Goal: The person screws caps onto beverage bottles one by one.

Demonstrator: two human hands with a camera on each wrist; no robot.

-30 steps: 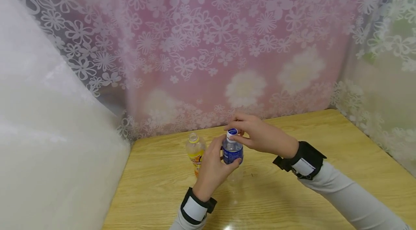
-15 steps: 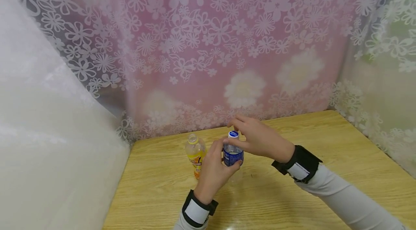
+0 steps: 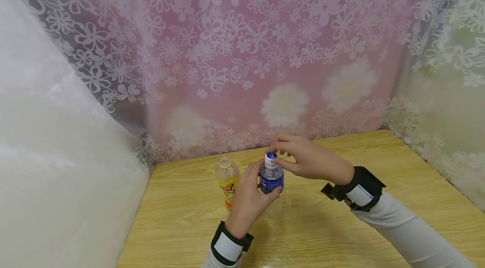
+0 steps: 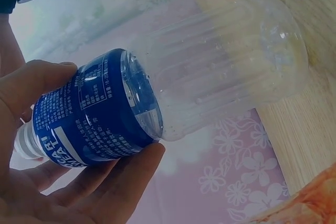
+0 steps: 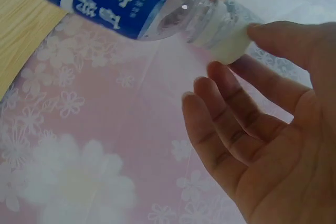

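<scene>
A clear plastic drink bottle [image 3: 271, 184] with a blue label stands upright on the table in the head view. My left hand [image 3: 248, 200] grips it around the label; the left wrist view shows thumb and fingers on either side of the blue label [image 4: 97, 111]. On top sits a white cap [image 3: 270, 158] with a blue printed top. My right hand [image 3: 308, 158] pinches this cap between thumb and index finger, while its other fingers stay off the bottle, as the right wrist view shows beside the cap [image 5: 232, 44].
Just left of the left hand stands a second bottle [image 3: 228, 181], capless, with a yellow and orange label. The wooden table [image 3: 182, 217] meets a flowered pink curtain [image 3: 235, 70] at the back. White sheeting [image 3: 68, 154] hangs on the left.
The right hand turned and dipped at the cap half a second ago, then shifted back right with its thumb at the cap's side. Left hand and both bottles stay nearly in place.
</scene>
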